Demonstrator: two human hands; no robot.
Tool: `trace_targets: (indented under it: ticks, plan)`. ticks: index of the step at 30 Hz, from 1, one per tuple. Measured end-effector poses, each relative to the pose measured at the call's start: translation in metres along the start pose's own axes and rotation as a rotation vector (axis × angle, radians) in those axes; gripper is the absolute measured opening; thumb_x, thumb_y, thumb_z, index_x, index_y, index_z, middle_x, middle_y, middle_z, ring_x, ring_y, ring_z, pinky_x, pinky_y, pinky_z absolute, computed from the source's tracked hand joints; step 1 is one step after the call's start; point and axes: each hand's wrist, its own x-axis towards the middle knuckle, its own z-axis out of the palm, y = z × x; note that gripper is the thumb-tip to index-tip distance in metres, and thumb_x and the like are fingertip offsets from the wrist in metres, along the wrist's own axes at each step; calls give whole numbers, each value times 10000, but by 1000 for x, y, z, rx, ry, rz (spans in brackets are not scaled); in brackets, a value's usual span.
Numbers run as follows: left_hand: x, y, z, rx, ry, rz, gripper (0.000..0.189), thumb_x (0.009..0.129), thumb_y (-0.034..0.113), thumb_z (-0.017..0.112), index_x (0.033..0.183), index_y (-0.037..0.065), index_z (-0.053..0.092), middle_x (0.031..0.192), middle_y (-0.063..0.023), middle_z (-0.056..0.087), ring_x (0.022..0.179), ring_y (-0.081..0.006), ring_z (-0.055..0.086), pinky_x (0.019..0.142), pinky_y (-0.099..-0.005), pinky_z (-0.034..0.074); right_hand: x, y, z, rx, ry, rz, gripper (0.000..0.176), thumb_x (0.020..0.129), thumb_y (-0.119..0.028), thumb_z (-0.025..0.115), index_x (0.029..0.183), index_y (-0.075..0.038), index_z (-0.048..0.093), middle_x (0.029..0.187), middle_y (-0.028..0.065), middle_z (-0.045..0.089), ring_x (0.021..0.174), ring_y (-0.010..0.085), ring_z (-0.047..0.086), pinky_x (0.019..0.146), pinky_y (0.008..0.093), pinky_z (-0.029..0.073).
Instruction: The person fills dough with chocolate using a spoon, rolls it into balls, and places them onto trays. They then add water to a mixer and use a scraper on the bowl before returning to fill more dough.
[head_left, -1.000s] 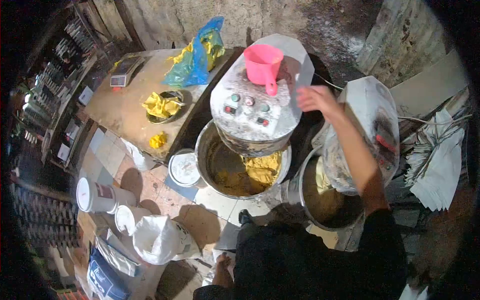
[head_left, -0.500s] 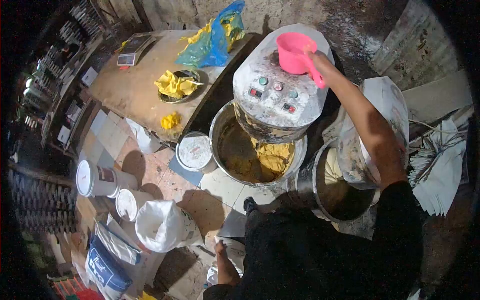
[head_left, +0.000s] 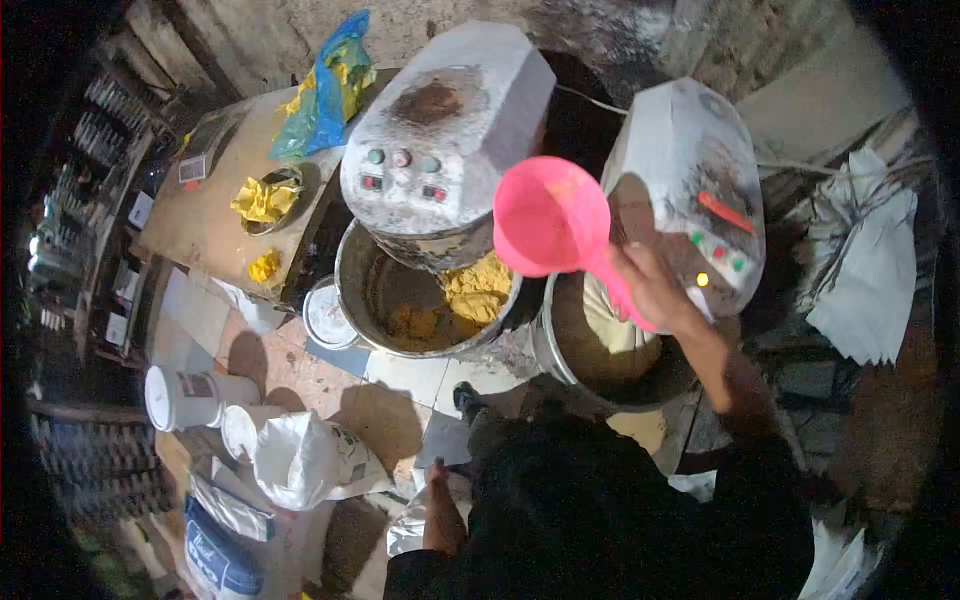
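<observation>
My right hand [head_left: 652, 288] grips the handle of a pink dipper [head_left: 552, 218], held up over the gap between two mixing machines. Under the dipper and hand, the right mixer's bowl [head_left: 570, 365] holds pale dough [head_left: 618, 335]. The left mixer [head_left: 440, 120] stands over a metal bowl [head_left: 350, 290] with yellow dough [head_left: 478, 290] in it. My left hand [head_left: 437, 478] hangs low beside my body, near a silvery sheet; its fingers are too small to make out.
A table [head_left: 180, 225] at the left bears a blue bag [head_left: 335, 95] and a bowl of yellow stuff [head_left: 265, 202]. White buckets [head_left: 185, 397], an open white sack [head_left: 300, 460] and a blue packet [head_left: 220, 550] stand on the floor. The right mixer [head_left: 690, 180] is near my right arm.
My right hand and the pink dipper have moved from above the left mixer's top to between the machines, nearer me. The view has shifted, showing more of the right mixer.
</observation>
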Motion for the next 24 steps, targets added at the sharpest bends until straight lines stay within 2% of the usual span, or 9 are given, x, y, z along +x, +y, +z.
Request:
trace_targets:
  ticks: [2, 4, 6, 8, 9, 12, 14, 19, 24]
  plan:
    - [7, 19, 17, -45, 61, 22, 445, 857, 423, 626, 1040, 18, 646, 819, -83, 630, 609, -145, 521, 540, -287, 419, -37, 34, -1, -194, 55, -54, 463, 1003, -402, 393, 867, -10, 598, 568, 66, 565, 449, 147, 566, 440, 314, 461]
    - [8, 51, 38, -209, 145, -241, 432, 864, 418, 619, 1020, 16, 648, 802, -85, 628, 638, -152, 537, 558, -287, 425, -69, 69, 0, -95, 15, 88, 429, 995, -360, 407, 890, 8, 600, 596, 130, 598, 468, 215, 596, 503, 379, 476]
    - [5, 44, 45, -6, 69, -35, 393, 870, 376, 616, 1034, 21, 652, 789, -73, 626, 652, -141, 544, 561, -284, 427, -93, 110, 3, -282, 81, -37, 383, 989, -317, 413, 928, 6, 609, 712, 226, 631, 663, 416, 622, 627, 459, 475]
    - [-20, 51, 49, 109, 23, -117, 387, 855, 333, 609, 1119, 51, 626, 910, -91, 655, 676, -197, 624, 548, -325, 471, -116, 137, 8, -195, 94, -30, 370, 990, -307, 414, 921, -5, 615, 730, 234, 621, 718, 444, 610, 628, 474, 469]
    - [-32, 57, 52, 165, -2, -155, 400, 847, 312, 605, 1161, 65, 614, 970, -101, 670, 688, -225, 664, 541, -345, 492, -123, 154, 11, -150, 142, -126, 378, 993, -315, 410, 896, -13, 616, 724, 235, 610, 698, 437, 606, 620, 473, 463]
    - [-51, -1, 39, 100, -138, -195, 446, 854, 346, 613, 1184, 48, 591, 959, -100, 670, 698, -236, 660, 577, -358, 510, -145, 197, 17, -183, 132, -45, 375, 997, -290, 401, 919, 0, 626, 693, 171, 632, 658, 352, 634, 649, 433, 473]
    - [-74, -19, 28, 121, -202, -226, 455, 856, 352, 615, 1187, 41, 588, 949, -99, 670, 702, -237, 655, 590, -361, 513, -155, 225, 23, -166, 109, 10, 387, 999, -302, 403, 929, 2, 631, 746, 180, 649, 736, 354, 646, 689, 426, 483]
    - [-108, -23, 20, 346, -231, -256, 423, 852, 324, 609, 1164, 38, 607, 918, -97, 670, 708, -225, 640, 599, -351, 501, -179, 291, 48, -235, 260, -188, 343, 988, -297, 466, 1013, 9, 619, 913, 214, 655, 900, 356, 636, 778, 417, 487]
    - [-74, 4, 39, 300, -141, -272, 392, 849, 295, 603, 1141, 34, 626, 887, -94, 669, 714, -212, 625, 608, -342, 490, -184, 316, 60, -176, 292, -276, 309, 973, -239, 513, 1136, 15, 584, 994, 234, 641, 950, 361, 626, 807, 430, 480]
